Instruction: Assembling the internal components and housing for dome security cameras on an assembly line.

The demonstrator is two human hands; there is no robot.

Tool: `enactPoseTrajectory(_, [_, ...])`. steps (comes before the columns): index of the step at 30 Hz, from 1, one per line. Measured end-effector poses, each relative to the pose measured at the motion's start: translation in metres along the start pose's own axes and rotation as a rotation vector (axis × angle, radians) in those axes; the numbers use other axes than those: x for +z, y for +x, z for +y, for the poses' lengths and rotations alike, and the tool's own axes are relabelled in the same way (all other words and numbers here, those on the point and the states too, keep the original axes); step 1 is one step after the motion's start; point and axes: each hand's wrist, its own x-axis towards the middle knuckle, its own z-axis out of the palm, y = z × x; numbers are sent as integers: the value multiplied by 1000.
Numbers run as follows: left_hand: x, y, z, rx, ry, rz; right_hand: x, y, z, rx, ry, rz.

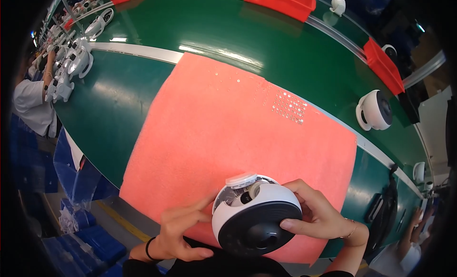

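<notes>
Device (259, 224) between hands (323, 215), parts (288, 105) on mat (214, 134), bins (281, 4) behind

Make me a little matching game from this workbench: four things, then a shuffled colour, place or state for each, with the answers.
1. Foam mat
2. Small metal pieces
3. Right hand
4. Left hand

A. Thumb on the black front of the rounded device
B. Coral pink
C. Dark band at its wrist
D. Mostly in rows on the mat

Pairs: 1-B, 2-D, 3-A, 4-C
</notes>
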Motion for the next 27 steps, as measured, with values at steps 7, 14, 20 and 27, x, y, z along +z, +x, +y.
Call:
enactPoseTrajectory(7, [5,19,19,146,394,77,-1,8,-9,-223,-500,230])
enactPoseTrajectory(14, [-7,32,34,-23,736,-159,-9,20,8,-263,-860,252])
enactPoseTrajectory(20, [-7,33,36,-44,754,-192,-10,18,6,-252,-1053,185])
enactPoseTrajectory(27, [-9,34,33,-65,757,-222,6,18,-13,-699,-973,247])
